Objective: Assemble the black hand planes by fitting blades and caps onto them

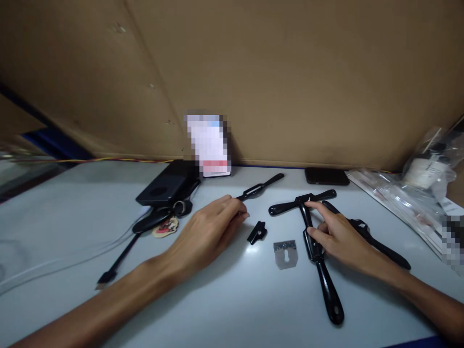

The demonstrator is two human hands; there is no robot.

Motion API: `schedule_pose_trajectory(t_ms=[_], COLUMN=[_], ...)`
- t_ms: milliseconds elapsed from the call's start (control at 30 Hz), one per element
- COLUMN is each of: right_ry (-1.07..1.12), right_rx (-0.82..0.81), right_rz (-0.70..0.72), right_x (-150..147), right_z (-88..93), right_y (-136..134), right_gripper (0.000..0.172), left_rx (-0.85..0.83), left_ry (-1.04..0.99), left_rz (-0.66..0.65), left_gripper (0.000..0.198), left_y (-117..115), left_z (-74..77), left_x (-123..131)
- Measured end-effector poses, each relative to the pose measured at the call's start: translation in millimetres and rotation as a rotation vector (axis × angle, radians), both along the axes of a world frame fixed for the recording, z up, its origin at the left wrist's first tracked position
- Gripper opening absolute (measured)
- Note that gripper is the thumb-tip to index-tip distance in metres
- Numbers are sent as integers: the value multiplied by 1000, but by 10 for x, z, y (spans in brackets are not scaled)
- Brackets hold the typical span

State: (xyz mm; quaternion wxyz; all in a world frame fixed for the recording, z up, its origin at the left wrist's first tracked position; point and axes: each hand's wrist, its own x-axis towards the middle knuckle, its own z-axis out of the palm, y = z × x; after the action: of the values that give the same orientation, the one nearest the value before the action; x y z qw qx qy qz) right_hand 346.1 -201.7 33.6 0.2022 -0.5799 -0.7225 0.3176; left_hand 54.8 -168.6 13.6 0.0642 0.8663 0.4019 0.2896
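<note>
Black tool [314, 249], right of centre: probably stiff, slippery; best held by near handle [329, 295]. Right hand [339, 237] loosely spread, fingertips touching it. Left hand [217, 222] curled at far-left tool [264, 185]; cannot tell if gripping.

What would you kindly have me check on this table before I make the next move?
1. Left hand at the slotted black tool: ok, fingers at its near end.
2. Firmness of that grip: cannot tell, since the fingers hide the contact.
3. Metal blade clear of the other parts: ok, lying apart on the table.
4. Small black cap fitted to a tool: not ok, it lies loose left of the blade.
5. Right hand clear of the tools: not ok, its thumb appears to touch the black tool pointing toward the wearer.
</note>
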Motion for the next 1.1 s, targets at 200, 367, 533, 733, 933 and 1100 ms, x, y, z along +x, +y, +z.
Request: schedule_pose_trajectory(t_ms=[200, 367, 533, 733, 933, 1100], right_ry=[207, 485, 527, 102, -412, -490], right_rx=[-184, -458, -432, 26, 313, 348], right_rz=[-25, -39, 5, 168, 389, 392], right_x=[36, 22, -41, 20, 113, 81], right_z=[-23, -33, -56, -68, 2, 24], right_y=[-4, -9, -53, -67, -103, -108], right_gripper=[57, 68, 63, 52, 56, 20], left_rx=[9, 89, 87, 107, 104, 79], left_ry=[73, 87, 231, 223, 206, 51], left_rz=[19, -317, -514, -368, -152, -140], left_gripper=[26, 35, 31, 27, 30, 29], left_y=[35, -257, -357, -80, 37, -100], left_z=[-76, -11, 76, 13, -44, -67], left_x=[-20, 198, 267, 55, -25, 46])
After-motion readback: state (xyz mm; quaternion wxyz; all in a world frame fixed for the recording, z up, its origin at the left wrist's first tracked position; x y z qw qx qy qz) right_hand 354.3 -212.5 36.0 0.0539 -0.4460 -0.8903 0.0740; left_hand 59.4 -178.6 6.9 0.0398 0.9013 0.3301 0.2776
